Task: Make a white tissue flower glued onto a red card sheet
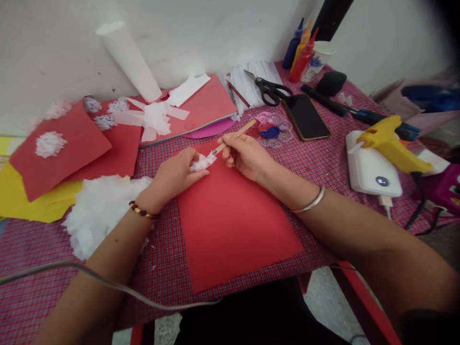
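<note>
My left hand [176, 175] pinches a small wad of white tissue paper [201, 163] at the upper left corner of a red paper sheet [233, 225]. A thin wooden paintbrush [235, 136] is gripped in my right hand [244, 153], its tip touching the tissue wad. Both hands rest on the red sheet, which lies on the checked tablecloth [161, 258] in front of me.
A pile of white tissue [98, 211] lies left. Red cards [68, 153] with tissue flowers and yellow paper [36, 201] sit far left. Behind are a paint palette [269, 129], phone [305, 116], scissors [269, 88], paint bottles [302, 50]; a glue gun [393, 143] on a white box at right.
</note>
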`<state>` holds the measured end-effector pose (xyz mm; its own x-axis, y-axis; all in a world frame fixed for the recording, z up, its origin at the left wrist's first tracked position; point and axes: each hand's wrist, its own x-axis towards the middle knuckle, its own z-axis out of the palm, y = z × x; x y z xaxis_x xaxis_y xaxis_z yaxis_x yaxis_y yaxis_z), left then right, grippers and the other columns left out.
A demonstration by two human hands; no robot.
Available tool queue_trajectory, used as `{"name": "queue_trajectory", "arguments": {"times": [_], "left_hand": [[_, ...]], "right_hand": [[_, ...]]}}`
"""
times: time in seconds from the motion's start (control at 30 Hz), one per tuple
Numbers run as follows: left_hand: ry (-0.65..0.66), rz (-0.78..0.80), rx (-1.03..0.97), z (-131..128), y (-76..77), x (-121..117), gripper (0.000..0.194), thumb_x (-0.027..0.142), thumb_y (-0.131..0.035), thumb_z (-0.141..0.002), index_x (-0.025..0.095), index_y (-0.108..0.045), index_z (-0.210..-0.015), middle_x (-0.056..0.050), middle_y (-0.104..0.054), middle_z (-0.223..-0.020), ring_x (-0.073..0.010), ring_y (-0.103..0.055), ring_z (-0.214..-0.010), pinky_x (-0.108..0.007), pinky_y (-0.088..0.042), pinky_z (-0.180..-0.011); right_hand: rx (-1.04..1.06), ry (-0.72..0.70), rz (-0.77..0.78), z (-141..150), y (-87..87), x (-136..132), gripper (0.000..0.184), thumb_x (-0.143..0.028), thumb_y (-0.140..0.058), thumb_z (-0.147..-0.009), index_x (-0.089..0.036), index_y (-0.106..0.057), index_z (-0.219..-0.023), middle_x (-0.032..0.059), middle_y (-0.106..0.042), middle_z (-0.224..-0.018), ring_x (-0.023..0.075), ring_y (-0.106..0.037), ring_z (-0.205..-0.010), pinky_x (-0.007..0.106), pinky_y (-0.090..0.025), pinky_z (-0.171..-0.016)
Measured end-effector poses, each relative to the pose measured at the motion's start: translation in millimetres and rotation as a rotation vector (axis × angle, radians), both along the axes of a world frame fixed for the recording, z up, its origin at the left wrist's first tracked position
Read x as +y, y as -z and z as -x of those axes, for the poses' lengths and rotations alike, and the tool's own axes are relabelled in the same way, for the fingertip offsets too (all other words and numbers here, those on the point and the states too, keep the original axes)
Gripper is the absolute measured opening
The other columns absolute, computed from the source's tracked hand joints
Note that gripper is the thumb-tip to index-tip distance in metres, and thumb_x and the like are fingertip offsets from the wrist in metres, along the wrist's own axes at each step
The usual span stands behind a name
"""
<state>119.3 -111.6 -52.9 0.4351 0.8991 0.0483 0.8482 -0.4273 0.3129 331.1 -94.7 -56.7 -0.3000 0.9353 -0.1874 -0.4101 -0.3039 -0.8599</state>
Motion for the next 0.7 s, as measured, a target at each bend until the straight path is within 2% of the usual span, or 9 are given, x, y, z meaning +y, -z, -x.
{"name": "queue_trajectory", "arguments": {"times": [0.07, 0.13, 0.23, 0.33, 0.47, 0.7], "left_hand": [[-0.027, 0.012, 0.034, -5, -0.3, 3, 0.018, 0.038, -0.056, -0.091, 0.020, -0.057, -0.093, -0.005, -0.064, -0.083, -0.0205, -0.057, -0.071, -0.032, -0.035, -0.060], [-0.059, 0.018, 0.021, -8, -1.0, 7, 0.020, 0.037, -0.050, -0.093, 0.021, -0.056, -0.084, -0.003, -0.061, -0.072, -0.0187, -0.053, -0.064, -0.031, -0.031, -0.058], [-0.094, 0.031, -0.038, -8, -0.7, 10, 0.024, 0.037, -0.047, -0.093, 0.021, -0.054, -0.077, -0.001, -0.058, -0.066, -0.0169, -0.050, -0.059, -0.030, -0.029, -0.057], [-0.116, 0.040, -0.052, -7, 0.4, 11, 0.023, 0.038, -0.050, -0.091, 0.021, -0.053, -0.076, 0.000, -0.056, -0.064, -0.0160, -0.048, -0.058, -0.030, -0.028, -0.056], [-0.133, 0.057, -0.040, -8, -0.1, 10, 0.021, 0.037, -0.052, -0.089, 0.021, -0.053, -0.075, 0.000, -0.056, -0.064, -0.0154, -0.047, -0.056, -0.030, -0.027, -0.055], [-0.141, 0.052, -0.039, -9, -1.1, 11, 0.021, 0.036, -0.051, -0.090, 0.021, -0.053, -0.075, 0.000, -0.056, -0.064, -0.0163, -0.047, -0.057, -0.030, -0.027, -0.056]], "right_hand": [[-0.063, 0.003, -0.092, 1, 3.3, 0, 0.021, -0.023, -0.055, -0.098, -0.015, -0.062, -0.080, -0.0054, -0.060, -0.052, 0.0047, -0.047, -0.038, 0.016, -0.038, -0.040], [-0.142, 0.003, -0.226, 2, 6.5, -1, 0.017, -0.023, -0.057, -0.097, -0.016, -0.061, -0.082, -0.0045, -0.062, -0.056, 0.0054, -0.051, -0.042, 0.017, -0.040, -0.044], [-0.282, -0.037, -0.442, 3, 11.2, -1, 0.016, -0.022, -0.058, -0.096, -0.017, -0.059, -0.082, -0.0033, -0.063, -0.060, 0.0076, -0.054, -0.049, 0.019, -0.044, -0.052], [-0.387, -0.102, -0.586, 4, 16.1, -1, 0.017, -0.022, -0.054, -0.098, -0.017, -0.058, -0.082, -0.0027, -0.060, -0.063, 0.0088, -0.055, -0.054, 0.021, -0.044, -0.056], [-0.472, -0.128, -0.691, 7, 22.2, -2, 0.018, -0.020, -0.051, -0.098, -0.017, -0.056, -0.081, -0.0026, -0.058, -0.067, 0.0089, -0.054, -0.060, 0.022, -0.043, -0.059], [-0.546, -0.130, -0.766, 7, 23.8, -5, 0.016, -0.022, -0.049, -0.098, -0.017, -0.057, -0.086, -0.0026, -0.057, -0.069, 0.0100, -0.056, -0.065, 0.022, -0.043, -0.064]]}}
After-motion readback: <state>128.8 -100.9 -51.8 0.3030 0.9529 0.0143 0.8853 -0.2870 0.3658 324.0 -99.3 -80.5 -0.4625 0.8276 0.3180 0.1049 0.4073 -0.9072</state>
